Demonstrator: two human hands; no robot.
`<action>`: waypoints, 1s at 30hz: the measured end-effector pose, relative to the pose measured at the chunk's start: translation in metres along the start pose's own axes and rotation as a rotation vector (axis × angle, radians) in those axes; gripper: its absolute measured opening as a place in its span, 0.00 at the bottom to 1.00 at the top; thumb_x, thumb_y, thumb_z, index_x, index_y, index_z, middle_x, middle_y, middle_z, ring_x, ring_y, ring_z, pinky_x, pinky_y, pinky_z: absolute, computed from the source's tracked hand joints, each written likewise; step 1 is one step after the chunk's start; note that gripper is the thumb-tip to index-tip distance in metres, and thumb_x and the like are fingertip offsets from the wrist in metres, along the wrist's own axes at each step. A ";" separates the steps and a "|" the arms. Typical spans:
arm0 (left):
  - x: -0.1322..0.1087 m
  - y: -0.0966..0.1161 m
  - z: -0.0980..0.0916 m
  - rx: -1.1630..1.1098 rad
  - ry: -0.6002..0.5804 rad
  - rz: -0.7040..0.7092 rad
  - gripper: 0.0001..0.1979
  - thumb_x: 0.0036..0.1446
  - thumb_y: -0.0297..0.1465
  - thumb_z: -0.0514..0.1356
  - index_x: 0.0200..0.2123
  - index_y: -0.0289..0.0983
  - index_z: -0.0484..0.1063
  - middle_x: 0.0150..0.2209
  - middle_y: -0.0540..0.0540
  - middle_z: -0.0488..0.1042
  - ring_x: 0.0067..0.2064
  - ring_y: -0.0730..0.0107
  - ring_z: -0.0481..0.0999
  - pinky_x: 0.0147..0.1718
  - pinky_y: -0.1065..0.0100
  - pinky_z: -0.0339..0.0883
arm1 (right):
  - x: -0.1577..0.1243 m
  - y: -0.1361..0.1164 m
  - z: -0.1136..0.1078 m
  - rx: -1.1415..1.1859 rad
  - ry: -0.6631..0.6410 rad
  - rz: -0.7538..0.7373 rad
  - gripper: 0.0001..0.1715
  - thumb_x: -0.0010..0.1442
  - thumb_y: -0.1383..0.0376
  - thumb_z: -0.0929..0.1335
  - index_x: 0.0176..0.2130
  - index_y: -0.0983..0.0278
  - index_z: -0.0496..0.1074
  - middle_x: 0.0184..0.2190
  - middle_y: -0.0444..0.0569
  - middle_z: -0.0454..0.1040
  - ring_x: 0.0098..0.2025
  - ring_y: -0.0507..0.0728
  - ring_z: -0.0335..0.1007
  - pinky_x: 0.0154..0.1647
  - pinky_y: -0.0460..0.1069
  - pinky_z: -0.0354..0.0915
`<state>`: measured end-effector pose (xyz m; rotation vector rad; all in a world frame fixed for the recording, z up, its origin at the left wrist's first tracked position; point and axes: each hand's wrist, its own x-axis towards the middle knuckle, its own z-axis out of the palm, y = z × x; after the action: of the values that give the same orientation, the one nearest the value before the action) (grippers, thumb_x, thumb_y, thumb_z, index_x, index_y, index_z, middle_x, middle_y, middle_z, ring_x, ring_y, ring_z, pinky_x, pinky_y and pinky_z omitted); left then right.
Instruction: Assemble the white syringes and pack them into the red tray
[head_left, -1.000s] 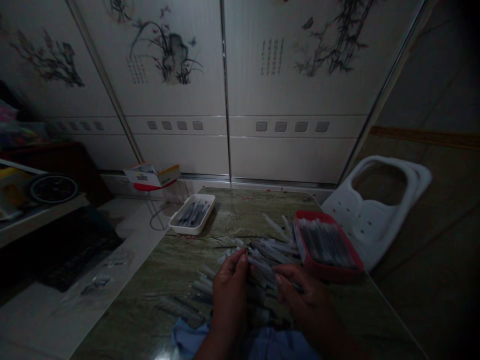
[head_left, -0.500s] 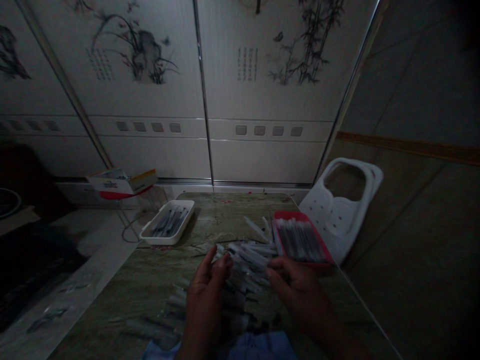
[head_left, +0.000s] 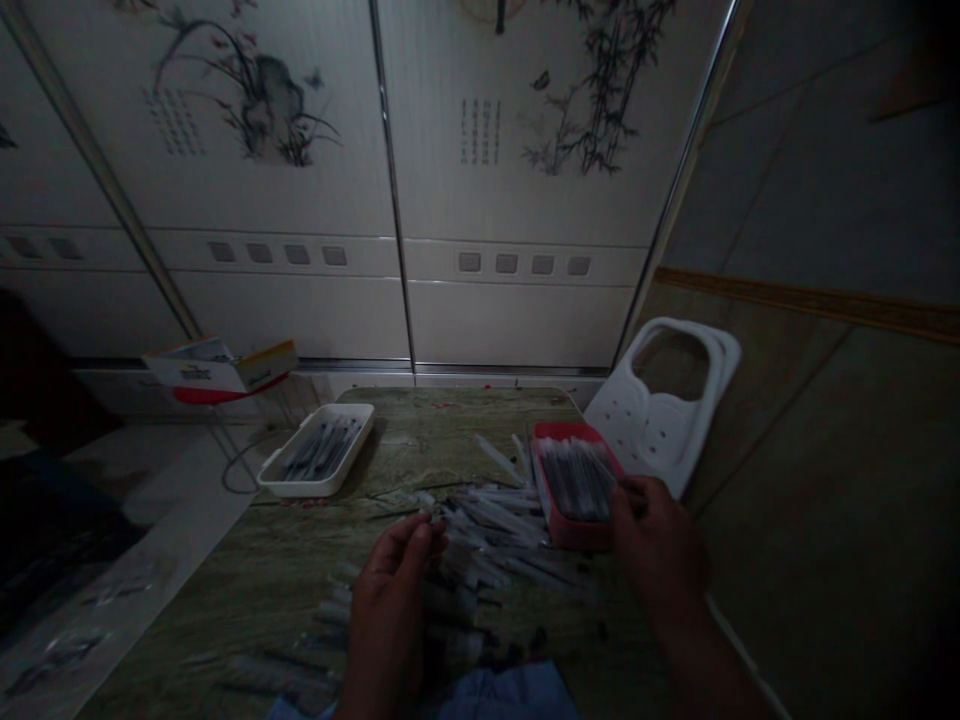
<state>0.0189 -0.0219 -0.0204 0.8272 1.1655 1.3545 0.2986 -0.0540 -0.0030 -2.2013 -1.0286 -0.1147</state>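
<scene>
A heap of thin pale tubes (head_left: 487, 530), pen-like, lies in the middle of a green marbled table (head_left: 300, 590). My left hand (head_left: 390, 600) rests at the heap's left edge, fingertips pinched on the end of one tube. My right hand (head_left: 656, 545) has reached to the near right corner of a red tray (head_left: 555, 520) filled with dark tubes; its fingers curl at the tray's rim, and I cannot see whether they hold anything. A white tray (head_left: 319, 455) with several dark tubes sits at the table's far left.
A white plastic moulded piece (head_left: 667, 400) leans against the wall right of the red tray. A red stand with a box (head_left: 217, 370) is on the floor at the left. Painted cabinet doors (head_left: 390, 180) stand behind the table. Blue cloth (head_left: 495, 695) lies at the near edge.
My right hand has moved from the heap out to the right, to the red tray. The left hand stays at the heap. The camera has swung slightly right.
</scene>
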 end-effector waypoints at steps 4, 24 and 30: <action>0.000 0.001 -0.001 0.015 -0.002 -0.009 0.22 0.54 0.46 0.67 0.46 0.38 0.77 0.43 0.42 0.82 0.45 0.59 0.80 0.47 0.61 0.70 | 0.001 0.003 0.003 -0.031 -0.046 -0.030 0.21 0.64 0.52 0.62 0.48 0.59 0.75 0.39 0.54 0.78 0.40 0.63 0.72 0.35 0.52 0.59; 0.003 0.001 -0.004 -0.012 0.042 0.001 0.21 0.54 0.46 0.68 0.43 0.37 0.76 0.41 0.43 0.81 0.44 0.61 0.79 0.44 0.63 0.70 | 0.002 0.009 0.009 0.131 -0.056 -0.103 0.23 0.63 0.56 0.62 0.51 0.64 0.75 0.41 0.56 0.78 0.44 0.64 0.72 0.42 0.54 0.64; 0.005 0.001 -0.005 -0.032 0.069 0.021 0.21 0.52 0.46 0.68 0.43 0.38 0.76 0.41 0.44 0.81 0.42 0.62 0.79 0.43 0.64 0.70 | -0.010 -0.010 0.001 0.209 0.008 -0.125 0.21 0.62 0.55 0.64 0.48 0.63 0.75 0.43 0.57 0.77 0.46 0.64 0.72 0.45 0.55 0.65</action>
<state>0.0135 -0.0178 -0.0213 0.7776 1.1886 1.4249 0.2846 -0.0550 -0.0021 -1.9475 -1.1209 -0.0690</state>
